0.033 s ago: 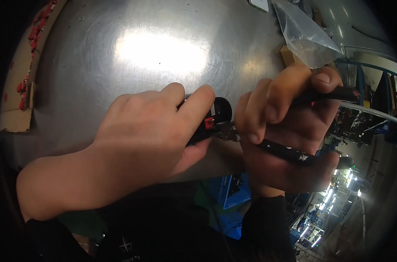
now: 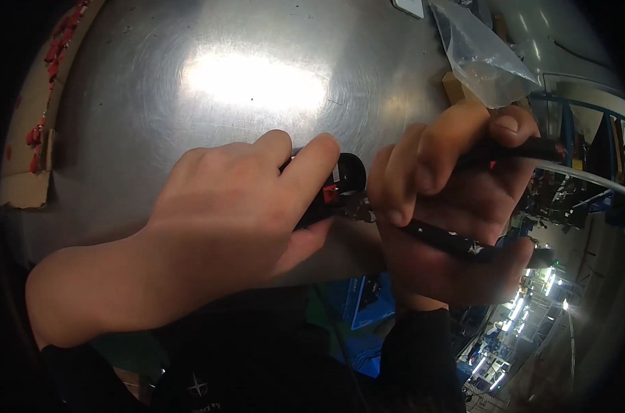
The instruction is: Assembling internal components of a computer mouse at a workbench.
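Above the near edge of a metal table, my left hand [image 2: 236,193] is closed round a black plastic part [image 2: 352,170] with a rounded end. A small red piece [image 2: 331,193] shows inside that part. My right hand [image 2: 457,199] grips pliers [image 2: 450,241] with dark, worn handles, the fingers wrapped between and over the two handles. The metal jaws of the pliers point left and meet the black part beside the red piece. Their tips are partly hidden, so whether they pinch the red piece I cannot tell. My left fingers cover most of the black part.
The shiny metal table [image 2: 133,103] spreads beyond my hands. At the far left lies a cardboard tray [image 2: 30,186] with several red pieces. A clear plastic bag [image 2: 481,58] rests at the back right, near a white object [image 2: 408,7]. Blue boxes [image 2: 371,303] stand below the table edge.
Almost nothing differs. The pliers and my right fingers have shifted very slightly to the left; my left hand keeps its place on the black part.
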Action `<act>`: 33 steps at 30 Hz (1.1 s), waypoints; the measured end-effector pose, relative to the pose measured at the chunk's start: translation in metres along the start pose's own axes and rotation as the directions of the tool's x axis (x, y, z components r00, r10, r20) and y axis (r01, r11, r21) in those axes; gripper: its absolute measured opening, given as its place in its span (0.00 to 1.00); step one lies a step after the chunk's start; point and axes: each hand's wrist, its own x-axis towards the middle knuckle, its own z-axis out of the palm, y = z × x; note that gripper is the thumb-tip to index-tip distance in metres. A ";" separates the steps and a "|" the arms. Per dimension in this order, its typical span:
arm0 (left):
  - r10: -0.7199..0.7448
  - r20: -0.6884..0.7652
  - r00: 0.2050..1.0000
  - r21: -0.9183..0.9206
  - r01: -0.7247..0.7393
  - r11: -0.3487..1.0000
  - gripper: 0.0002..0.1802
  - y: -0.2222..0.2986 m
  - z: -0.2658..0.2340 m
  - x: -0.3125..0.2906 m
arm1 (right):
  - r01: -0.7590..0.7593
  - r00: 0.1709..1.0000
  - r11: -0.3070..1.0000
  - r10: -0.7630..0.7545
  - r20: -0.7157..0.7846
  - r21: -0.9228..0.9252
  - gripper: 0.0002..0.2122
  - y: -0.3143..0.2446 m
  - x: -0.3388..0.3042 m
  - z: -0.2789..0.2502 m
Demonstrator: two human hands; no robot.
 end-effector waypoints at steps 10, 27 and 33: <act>-0.004 -0.027 1.000 -0.019 0.004 1.000 0.37 -0.002 0.002 -0.003 | 0.304 0.935 0.937 -0.259 0.243 -0.172 0.37 0.010 0.000 -0.008; -0.010 0.008 1.000 -0.028 0.011 1.000 0.37 -0.001 0.000 -0.001 | 0.208 0.976 0.944 -0.183 0.120 -0.255 0.33 0.003 -0.005 0.005; -0.046 0.037 0.998 -0.054 0.048 0.997 0.35 0.000 -0.001 0.002 | 0.291 0.945 0.903 -0.322 -0.048 -0.317 0.31 0.014 -0.010 0.019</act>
